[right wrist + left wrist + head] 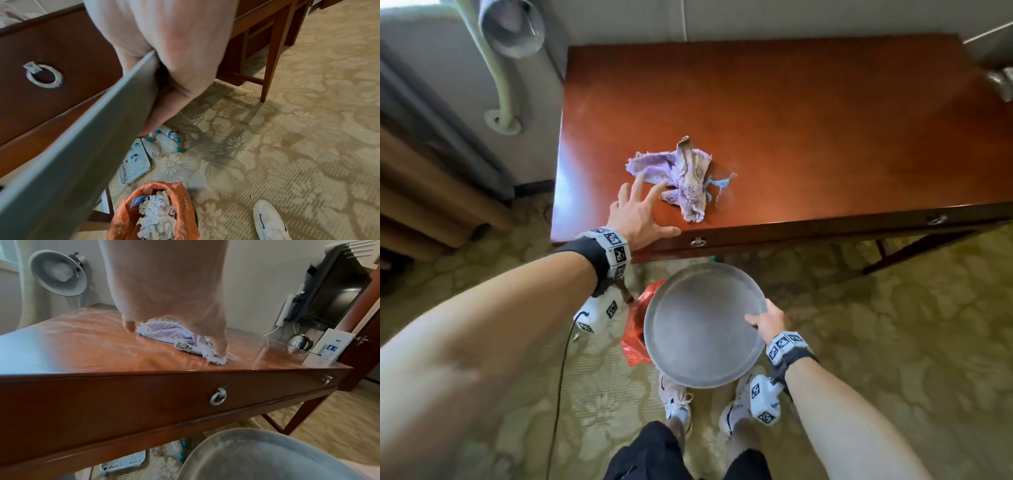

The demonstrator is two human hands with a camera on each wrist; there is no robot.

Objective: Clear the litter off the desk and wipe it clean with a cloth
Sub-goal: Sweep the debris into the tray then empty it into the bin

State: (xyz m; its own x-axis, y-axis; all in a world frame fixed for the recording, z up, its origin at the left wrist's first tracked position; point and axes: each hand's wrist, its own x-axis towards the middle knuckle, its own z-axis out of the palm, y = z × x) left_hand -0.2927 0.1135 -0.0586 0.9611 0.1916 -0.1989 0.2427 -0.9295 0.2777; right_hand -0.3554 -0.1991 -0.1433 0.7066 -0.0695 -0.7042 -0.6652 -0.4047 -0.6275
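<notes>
1. Reaching with spread fingers, the left hand (640, 214) touches the crumpled purple cloth (681, 174) on the desk (825, 137).
2. Below the desk's front edge, the right hand (768, 322) grips a grey tray (702, 325) over the litter-filled bin (156, 212).
3. Litter looks cleared; wiping remains, smears still showing.

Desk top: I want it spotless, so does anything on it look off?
Yes. Pale dusty streaks smear the desk around the frayed purple cloth, so wiping isn't finished. The left hand reaches for the cloth; the right hand grips a metal tray.
</notes>
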